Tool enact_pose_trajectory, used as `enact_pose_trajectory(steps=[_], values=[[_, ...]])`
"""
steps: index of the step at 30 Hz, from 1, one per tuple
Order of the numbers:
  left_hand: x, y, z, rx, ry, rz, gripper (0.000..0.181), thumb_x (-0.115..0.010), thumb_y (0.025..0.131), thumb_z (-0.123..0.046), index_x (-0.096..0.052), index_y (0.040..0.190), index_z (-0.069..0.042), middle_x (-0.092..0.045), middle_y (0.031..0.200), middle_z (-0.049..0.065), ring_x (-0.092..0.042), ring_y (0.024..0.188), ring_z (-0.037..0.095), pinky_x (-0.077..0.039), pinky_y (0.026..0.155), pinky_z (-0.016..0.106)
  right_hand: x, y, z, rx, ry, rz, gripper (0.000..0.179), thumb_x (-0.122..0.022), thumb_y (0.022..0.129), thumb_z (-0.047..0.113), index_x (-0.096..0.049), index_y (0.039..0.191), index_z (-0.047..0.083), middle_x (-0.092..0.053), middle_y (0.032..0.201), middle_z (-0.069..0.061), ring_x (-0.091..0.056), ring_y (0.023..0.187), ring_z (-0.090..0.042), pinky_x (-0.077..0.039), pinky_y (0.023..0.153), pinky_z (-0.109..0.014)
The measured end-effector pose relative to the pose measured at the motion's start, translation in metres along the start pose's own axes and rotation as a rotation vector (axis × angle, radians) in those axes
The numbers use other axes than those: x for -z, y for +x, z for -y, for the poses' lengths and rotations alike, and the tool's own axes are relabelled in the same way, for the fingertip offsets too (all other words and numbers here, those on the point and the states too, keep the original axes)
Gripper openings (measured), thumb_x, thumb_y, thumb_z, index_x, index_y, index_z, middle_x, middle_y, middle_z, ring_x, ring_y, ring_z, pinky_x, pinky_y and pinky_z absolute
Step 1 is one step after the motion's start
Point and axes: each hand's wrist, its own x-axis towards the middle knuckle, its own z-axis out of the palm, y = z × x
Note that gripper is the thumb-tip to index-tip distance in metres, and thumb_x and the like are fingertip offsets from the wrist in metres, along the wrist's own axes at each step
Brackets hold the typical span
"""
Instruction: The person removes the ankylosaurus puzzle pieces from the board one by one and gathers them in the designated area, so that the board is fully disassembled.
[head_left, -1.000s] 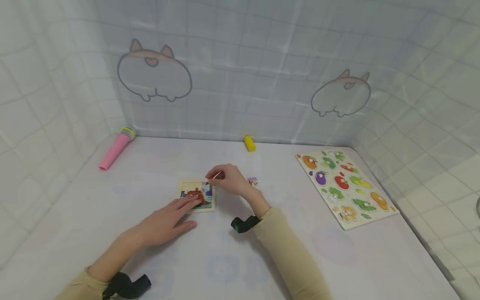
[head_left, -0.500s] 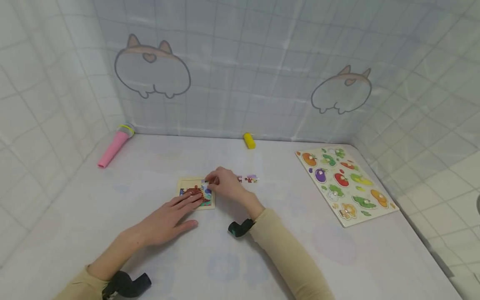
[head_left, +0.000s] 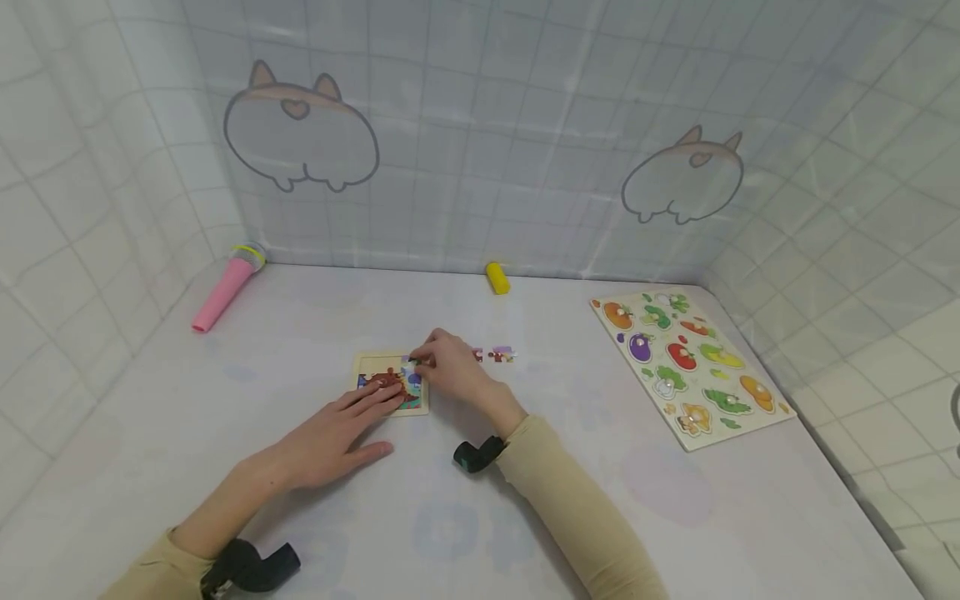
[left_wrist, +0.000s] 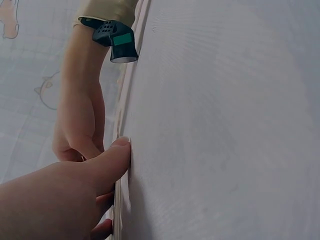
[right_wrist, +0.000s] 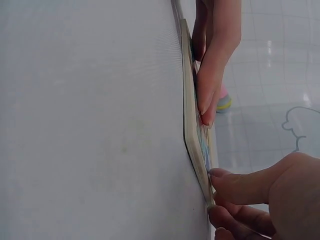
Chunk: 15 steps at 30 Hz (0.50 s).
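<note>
On the white table [head_left: 720, 533], the pale-framed puzzle [head_left: 393, 375], red-brown, blue and green, lies under the straight, ungripping left hand [head_left: 330, 437]; whether the right hand [head_left: 456, 367] at its far right corner pinches anything, I cannot tell.

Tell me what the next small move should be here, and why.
Probably a gentle downward press by the right hand at the far right corner of the puzzle tray: its fingertips are there, though whether they pinch a piece is unclear. The left hand rests on the tray, which shows bare wood at its far left, and loose pieces lie to the right.
</note>
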Motion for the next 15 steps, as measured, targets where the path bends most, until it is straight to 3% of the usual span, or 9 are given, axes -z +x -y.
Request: enact_pose_trajectory(steps=[9, 15], values=[[0.0005, -0.0017, 0.0001, -0.008, 0.007, -0.011, 0.067, -0.054, 0.100, -0.050, -0.038, 0.155, -0.016, -0.033, 0.163, 0.001, -0.027, 0.150, 0.033, -0.032, 0.115, 0.059, -0.0016, 0.0021, -0.0002, 0.028, -0.062, 0.007, 0.029, -0.069, 0.096, 0.017, -0.072, 0.124, 0.010, -0.061, 0.104, -0.003, -0.054, 0.087, -0.011, -0.044, 0.072, -0.018], [0.0007, -0.0008, -0.0015, -0.001, 0.003, -0.012, 0.067, -0.054, 0.100, -0.050, -0.039, 0.155, -0.016, -0.034, 0.162, 0.002, -0.027, 0.150, 0.034, -0.033, 0.113, 0.061, -0.0028, 0.0017, -0.0021, 0.016, -0.034, 0.009, 0.031, -0.070, 0.095, 0.016, -0.071, 0.125, 0.011, -0.059, 0.104, -0.003, -0.054, 0.086, -0.011, -0.044, 0.070, -0.017]])
